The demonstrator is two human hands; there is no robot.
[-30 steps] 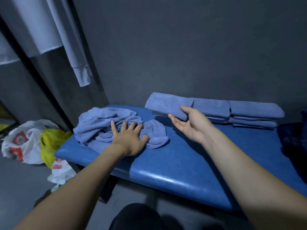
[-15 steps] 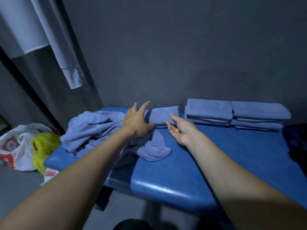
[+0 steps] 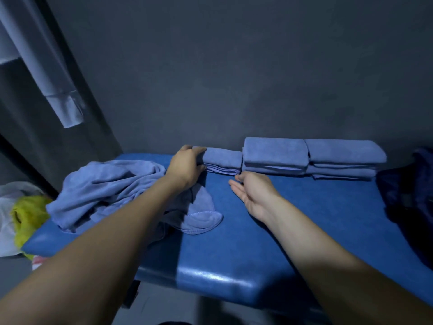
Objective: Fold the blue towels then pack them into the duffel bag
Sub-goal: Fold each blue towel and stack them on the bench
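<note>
Left hand reaching in from the lower left, curling over the left end of a small folded towel at the back of the table, fingers wrapped across its top edge, thumb side pressing its near face. Gripping that towel right against the dark wall. Right hand lying just in front of the same towel, palm turned up and to the left, fingers straight and relaxed, holding nothing; fingertips sitting close under the towel's lower right corner, touching or not, cannot tell.

Sitting to the right of the gripped towel, pressed against it: a taller stack of folded towels, and beside that, further right, a second stack, both lined along the wall. Sprawling in the left middle of the frame, a crumpled heap of unfolded towels, partly running under the left forearm, one rounded corner spilling toward the table's centre.

Showing at the far right edge, a dark blue bag slumping on the table, only partly in view, too dim for detail. Hanging in the upper left, a pale sleeve of some garment. Peeking out at the lower left, beyond the table's edge, a white plastic bag with something yellow-green bunched against it.
</note>
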